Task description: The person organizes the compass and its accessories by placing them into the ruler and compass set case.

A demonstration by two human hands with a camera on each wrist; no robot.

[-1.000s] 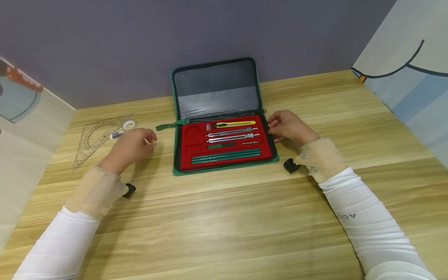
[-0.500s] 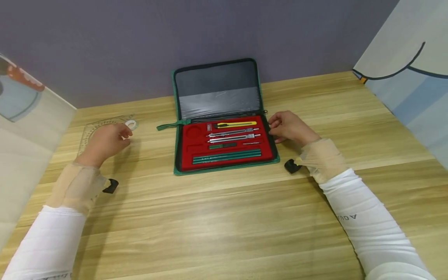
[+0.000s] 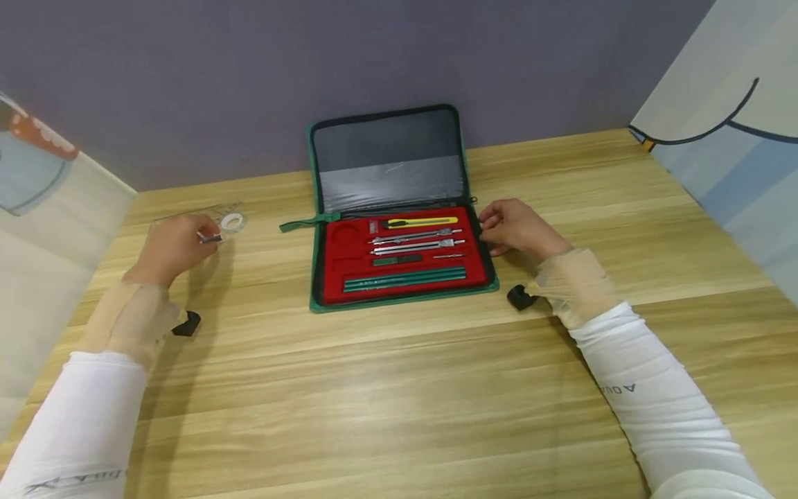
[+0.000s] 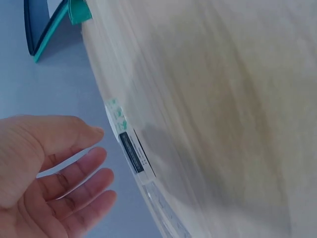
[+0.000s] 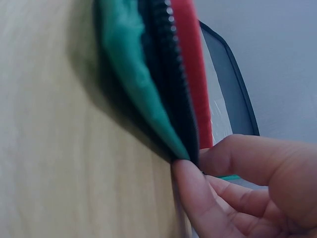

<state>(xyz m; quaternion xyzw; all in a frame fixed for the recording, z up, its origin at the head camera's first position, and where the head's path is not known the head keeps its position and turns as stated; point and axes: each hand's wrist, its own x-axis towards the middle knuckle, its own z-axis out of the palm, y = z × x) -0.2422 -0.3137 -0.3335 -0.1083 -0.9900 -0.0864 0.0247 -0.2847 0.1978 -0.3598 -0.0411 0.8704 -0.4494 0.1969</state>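
Note:
My left hand (image 3: 176, 246) hovers over a small eraser (image 4: 132, 152) at the table's left. In the left wrist view, its thumb and relaxed fingers stand apart from the eraser. Under the hand lies a clear set square (image 3: 215, 210), mostly hidden in the head view. A white tape roll (image 3: 233, 222) lies beside it. My right hand (image 3: 514, 223) pinches the right edge of an open green geometry set case (image 3: 404, 299) between thumb and finger. The case's red tray (image 3: 345, 258) holds a yellow utility knife (image 3: 419, 222), compasses (image 3: 416, 247) and green pencils (image 3: 405, 279).
The case lid (image 3: 389, 149) leans upright against the purple back panel (image 3: 386, 55). A green strap (image 3: 305, 223) sticks out to its left. White patterned panels border the wooden table (image 3: 399, 395) on both sides. A round recess (image 3: 345, 234) shows at the tray's left.
My left hand has moved left, away from the case, and now hangs over the eraser and set square. My right hand has stayed at the case's right edge.

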